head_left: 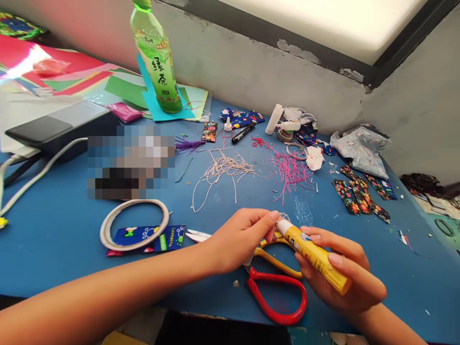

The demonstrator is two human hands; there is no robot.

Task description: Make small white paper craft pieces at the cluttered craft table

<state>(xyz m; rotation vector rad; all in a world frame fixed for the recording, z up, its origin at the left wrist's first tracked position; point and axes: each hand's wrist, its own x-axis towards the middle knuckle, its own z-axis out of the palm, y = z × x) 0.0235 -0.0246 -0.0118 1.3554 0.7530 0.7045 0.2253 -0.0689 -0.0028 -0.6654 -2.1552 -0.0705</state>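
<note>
View from above of two bare hands working at a cluttered blue table (53, 230). The right hand (345, 278) is curled around a yellow glue stick (312, 254), fingers wrapped along the barrel, with its white uncapped tip pointing up and to the left. The left hand (240, 239) is closed in a pinch, thumb and fingertips holding a small pale piece (282, 216) right at the glue tip; it is too small to identify. Both hands hover just above the near edge of the table, over a pair of scissors (276, 297) with one red and one yellow handle loop. To the left lie a roll of tape (136, 202) and a strip of cartoon-print fabric (158, 238). Farther back are loose cream cords (223, 167), pink cords (289, 170), a black marker (243, 132), floral fabric strips (359, 196), a green tea bottle (158, 62) and sheets of coloured paper (86, 79). Judging by the pose, glue is being dabbed onto the pinched piece. This probably goes best with a light touch of the tip, the piece held by its edge so the fingertips stay clear of glue, and the wrists braced against the table, since so small a piece could easily slip or smear.
</note>
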